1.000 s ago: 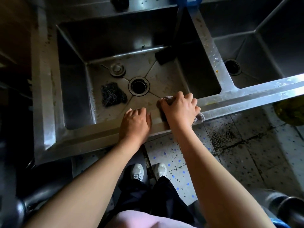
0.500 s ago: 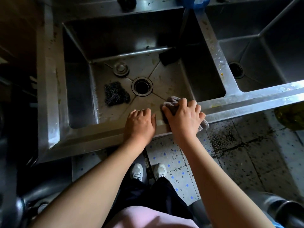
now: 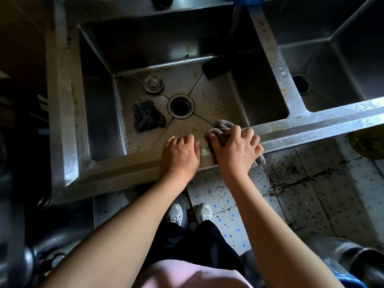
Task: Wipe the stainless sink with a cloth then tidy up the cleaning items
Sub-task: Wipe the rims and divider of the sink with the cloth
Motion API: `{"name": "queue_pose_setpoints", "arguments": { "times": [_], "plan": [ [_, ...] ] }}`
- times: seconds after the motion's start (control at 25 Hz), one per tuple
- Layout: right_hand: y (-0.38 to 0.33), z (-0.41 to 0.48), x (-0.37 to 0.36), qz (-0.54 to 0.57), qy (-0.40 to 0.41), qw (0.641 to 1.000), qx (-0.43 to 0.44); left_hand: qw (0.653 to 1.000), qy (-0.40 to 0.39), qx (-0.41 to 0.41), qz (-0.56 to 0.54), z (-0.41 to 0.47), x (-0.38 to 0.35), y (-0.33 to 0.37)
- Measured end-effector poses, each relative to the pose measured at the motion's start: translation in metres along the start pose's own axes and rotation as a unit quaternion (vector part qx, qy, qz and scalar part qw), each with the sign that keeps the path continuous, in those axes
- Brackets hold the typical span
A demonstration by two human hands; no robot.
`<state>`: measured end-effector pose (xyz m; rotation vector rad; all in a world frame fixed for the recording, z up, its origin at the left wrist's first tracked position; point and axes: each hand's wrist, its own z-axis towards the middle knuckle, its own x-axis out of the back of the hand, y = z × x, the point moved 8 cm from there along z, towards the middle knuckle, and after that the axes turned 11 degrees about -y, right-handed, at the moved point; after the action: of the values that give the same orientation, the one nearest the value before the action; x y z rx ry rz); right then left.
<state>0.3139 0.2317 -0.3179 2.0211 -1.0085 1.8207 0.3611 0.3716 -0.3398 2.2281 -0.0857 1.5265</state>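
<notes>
A stainless double sink (image 3: 62, 113) fills the upper view. My right hand (image 3: 236, 150) grips a bunched grey-brown cloth (image 3: 220, 127) on the front rim of the left basin; a corner of the cloth hangs over the outer edge. My left hand (image 3: 180, 154) rests beside it on the same rim, fingers curled over the inner edge, holding nothing. Inside the left basin lie a dark steel-wool scourer (image 3: 147, 116), a round metal drain plug (image 3: 153, 84), the open drain (image 3: 180, 106) and a dark sponge (image 3: 214, 68) at the back right corner.
The right basin (image 3: 324, 65) has its own drain (image 3: 300, 84). A divider rim (image 3: 272, 59) with food specks runs between the basins. Below the sink lie a speckled tile floor (image 3: 224, 196), a floor drain grate (image 3: 280, 171) and my white shoes (image 3: 189, 213).
My right hand has pushed the cloth a little forward over the inner edge of the rim, so more of it shows. My left hand stays on the rim. The view has shifted slightly.
</notes>
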Motion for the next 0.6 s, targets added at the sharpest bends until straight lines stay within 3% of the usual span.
{"name": "queue_pose_setpoints", "arguments": {
  "times": [0.4, 0.6],
  "plan": [
    [0.002, -0.017, 0.002, 0.02, 0.012, 0.998, 0.058, 1.0, -0.014, -0.005, 0.017, 0.0, -0.004, 0.0],
    [0.009, 0.024, 0.015, 0.008, -0.021, 0.999, 0.037, 0.998, -0.022, 0.002, 0.065, 0.002, -0.002, 0.004]
  ]
}}
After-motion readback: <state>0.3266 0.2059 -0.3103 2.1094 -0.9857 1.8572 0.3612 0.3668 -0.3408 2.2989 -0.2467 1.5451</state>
